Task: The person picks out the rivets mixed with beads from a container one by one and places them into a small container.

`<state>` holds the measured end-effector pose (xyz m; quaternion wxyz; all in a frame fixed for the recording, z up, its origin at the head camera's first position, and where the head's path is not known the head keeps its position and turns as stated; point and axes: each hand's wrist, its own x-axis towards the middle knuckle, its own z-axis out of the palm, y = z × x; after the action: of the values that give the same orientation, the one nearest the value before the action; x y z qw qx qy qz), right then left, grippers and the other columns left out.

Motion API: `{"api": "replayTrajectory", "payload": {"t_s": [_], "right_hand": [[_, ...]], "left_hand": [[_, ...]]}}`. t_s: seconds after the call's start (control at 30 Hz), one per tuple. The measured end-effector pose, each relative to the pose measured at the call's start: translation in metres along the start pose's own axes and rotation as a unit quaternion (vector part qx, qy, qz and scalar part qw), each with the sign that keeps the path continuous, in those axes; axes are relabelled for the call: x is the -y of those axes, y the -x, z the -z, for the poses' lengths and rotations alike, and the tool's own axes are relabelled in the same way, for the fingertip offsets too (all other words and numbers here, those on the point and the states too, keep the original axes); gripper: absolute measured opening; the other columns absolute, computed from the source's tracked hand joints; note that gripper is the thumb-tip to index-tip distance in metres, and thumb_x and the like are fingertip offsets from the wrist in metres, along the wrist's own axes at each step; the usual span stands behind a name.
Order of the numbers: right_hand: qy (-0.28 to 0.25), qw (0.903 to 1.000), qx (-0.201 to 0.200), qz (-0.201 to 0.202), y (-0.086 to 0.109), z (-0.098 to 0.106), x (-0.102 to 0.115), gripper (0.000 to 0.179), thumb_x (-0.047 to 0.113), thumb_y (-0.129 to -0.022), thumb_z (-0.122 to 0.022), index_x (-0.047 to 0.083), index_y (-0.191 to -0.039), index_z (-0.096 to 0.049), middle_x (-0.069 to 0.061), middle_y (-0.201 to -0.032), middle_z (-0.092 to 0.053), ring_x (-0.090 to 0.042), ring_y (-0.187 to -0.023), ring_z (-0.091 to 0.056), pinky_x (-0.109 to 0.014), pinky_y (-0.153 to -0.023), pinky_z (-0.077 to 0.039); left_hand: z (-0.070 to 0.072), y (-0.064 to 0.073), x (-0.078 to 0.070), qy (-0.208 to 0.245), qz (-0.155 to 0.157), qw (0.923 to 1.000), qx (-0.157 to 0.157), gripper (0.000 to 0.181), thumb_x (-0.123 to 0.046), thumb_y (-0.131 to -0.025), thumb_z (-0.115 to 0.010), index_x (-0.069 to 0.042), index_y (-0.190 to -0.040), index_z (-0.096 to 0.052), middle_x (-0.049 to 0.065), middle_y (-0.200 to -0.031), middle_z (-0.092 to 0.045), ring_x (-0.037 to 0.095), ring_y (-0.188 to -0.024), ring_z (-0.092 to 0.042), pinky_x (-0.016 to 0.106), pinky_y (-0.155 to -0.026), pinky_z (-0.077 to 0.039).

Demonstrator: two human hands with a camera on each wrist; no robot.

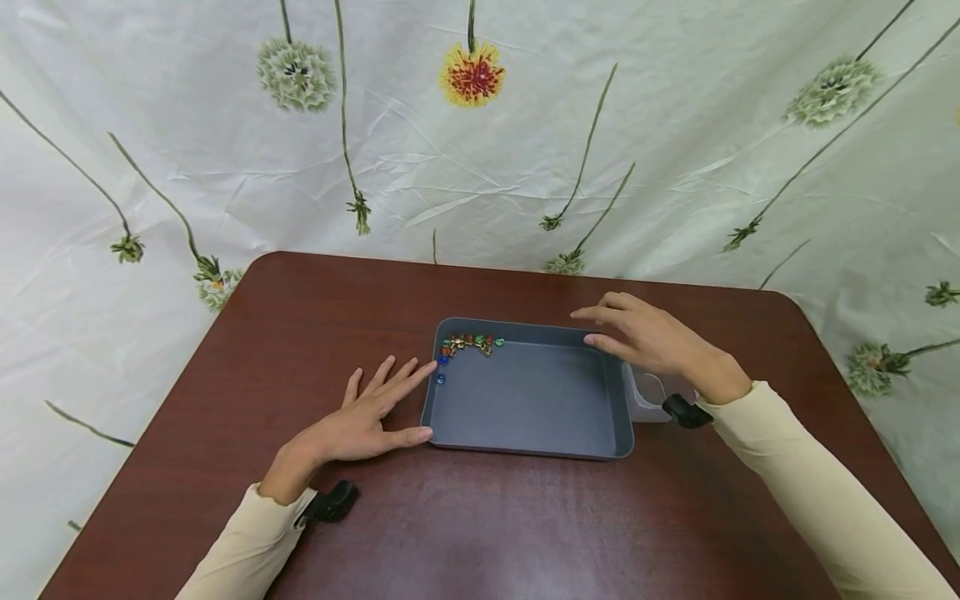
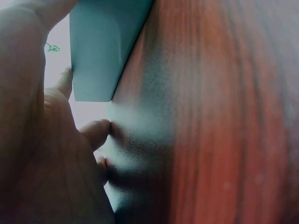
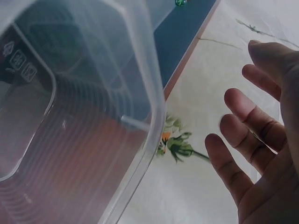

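Right hand [image 1: 648,337] wide: clear container [image 1: 647,410] below, 3 icons [image 3: 18,59] on it. Left hand [image 1: 356,429] wide: tray [image 1: 528,400], beads [image 1: 469,340] to its right.

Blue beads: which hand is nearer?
Left. The left hand is beside the blue beads, at the left rim of the tray; the right hand is by its far right corner.

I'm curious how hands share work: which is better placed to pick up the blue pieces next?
Probably the left hand: it is at the left end of the tray, close to the blue pieces. The right hand is at the opposite end, near the clear container.
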<state>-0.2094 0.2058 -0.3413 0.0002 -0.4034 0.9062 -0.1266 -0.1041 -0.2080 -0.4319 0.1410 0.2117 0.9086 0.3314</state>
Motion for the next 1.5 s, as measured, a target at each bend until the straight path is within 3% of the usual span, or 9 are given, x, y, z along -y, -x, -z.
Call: {"api": "replayTrajectory", "payload": {"t_s": [0.17,0.37,0.67,1.1,1.23,1.4,1.5], "right_hand": [[0.001,0.9998,0.021,0.007,-0.011,-0.001,0.006,0.037,0.03,-0.101,-0.063,0.015,-0.135,-0.064,0.002,-0.098,-0.058,-0.011,-0.078,-0.049,-0.032,-0.071,-0.044],[-0.006,0.9992,0.036,0.013,-0.023,-0.004,0.01,0.032,0.029,-0.099,-0.065,0.015,-0.128,-0.068,0.0,-0.106,-0.066,-0.013,-0.084,-0.056,-0.035,-0.076,-0.049],[-0.026,0.9979,0.038,0.046,-0.041,-0.011,0.016,0.028,0.018,-0.096,-0.07,0.015,-0.123,-0.071,0.001,-0.096,-0.059,-0.01,-0.075,-0.048,-0.029,-0.069,-0.044],[-0.064,0.9954,0.061,0.038,-0.068,-0.026,0.026,0.024,0.008,-0.094,-0.07,0.011,-0.118,-0.074,0.001,-0.089,-0.057,-0.012,-0.074,-0.048,-0.031,-0.069,-0.045],[-0.076,0.9941,0.064,0.043,-0.075,-0.033,0.029,0.023,0.008,-0.094,-0.07,0.01,-0.117,-0.074,-0.001,-0.092,-0.062,-0.013,-0.073,-0.048,-0.031,-0.068,-0.044],[-0.088,0.9922,0.077,0.043,-0.085,-0.041,0.035,0.02,0.009,-0.095,-0.069,0.01,-0.115,-0.074,-0.003,-0.108,-0.072,-0.011,-0.072,-0.051,-0.03,-0.07,-0.046],[-0.096,0.9912,0.085,0.033,-0.09,-0.044,0.039,0.019,0.011,-0.096,-0.068,0.011,-0.115,-0.074,0.001,-0.097,-0.073,-0.008,-0.061,-0.045,-0.027,-0.064,-0.042]], "left_hand": [[0.0,0.001,0.0,-0.001,0.0,1.0,-0.003,0.085,-0.057,-0.093,-0.064,-0.043,-0.16,-0.014,0.008,-0.169,-0.011,0.039,-0.155,0.009,0.069,-0.112,0.016],[0.001,0.002,-0.003,0.003,0.0,1.0,-0.001,0.086,-0.057,-0.093,-0.064,-0.041,-0.161,-0.014,0.009,-0.169,-0.011,0.039,-0.155,0.009,0.069,-0.112,0.016],[0.002,0.003,-0.002,0.005,0.004,1.0,-0.001,0.086,-0.057,-0.092,-0.065,-0.041,-0.16,-0.015,0.009,-0.169,-0.011,0.039,-0.155,0.009,0.069,-0.112,0.016],[-0.001,0.002,0.0,0.009,0.0,1.0,0.0,0.085,-0.056,-0.093,-0.064,-0.043,-0.16,-0.013,0.008,-0.169,-0.009,0.037,-0.155,0.01,0.068,-0.112,0.017],[-0.001,0.001,0.0,0.004,-0.001,1.0,0.003,0.086,-0.057,-0.093,-0.064,-0.043,-0.16,-0.013,0.007,-0.169,-0.009,0.037,-0.155,0.01,0.068,-0.113,0.017],[-0.001,0.002,0.001,0.0,-0.001,1.0,0.001,0.087,-0.057,-0.092,-0.065,-0.043,-0.16,-0.012,0.007,-0.169,-0.01,0.037,-0.155,0.01,0.068,-0.113,0.017],[-0.001,0.002,0.0,0.0,-0.001,1.0,0.0,0.087,-0.057,-0.092,-0.065,-0.043,-0.16,-0.012,0.007,-0.169,-0.01,0.037,-0.155,0.01,0.068,-0.113,0.017]]}}
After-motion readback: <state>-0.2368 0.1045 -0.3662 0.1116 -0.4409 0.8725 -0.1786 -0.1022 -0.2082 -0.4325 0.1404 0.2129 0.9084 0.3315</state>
